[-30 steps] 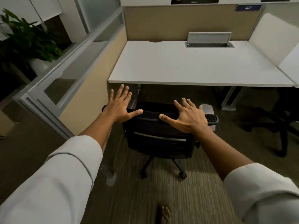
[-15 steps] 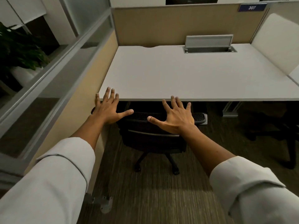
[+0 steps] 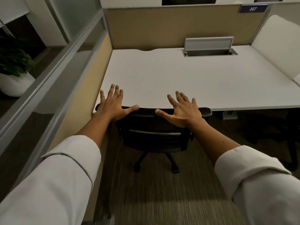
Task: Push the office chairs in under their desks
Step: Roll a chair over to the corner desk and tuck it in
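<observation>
**Chair nearly home under the desk**

The black office chair (image 3: 154, 135) sits with its backrest top at the white tabletop (image 3: 186, 78) edge, seat hidden beneath. The left hand (image 3: 112, 108) and right hand (image 3: 183, 112) press flat on the backrest, fingers spread wide, holding nothing. Pushing harder risks pinching fingertips against the edge, or jamming the armrest (image 3: 205, 111). Striped carpet (image 3: 162, 200), tan partition (image 3: 170, 26), potted plant (image 3: 13, 65) left.
</observation>
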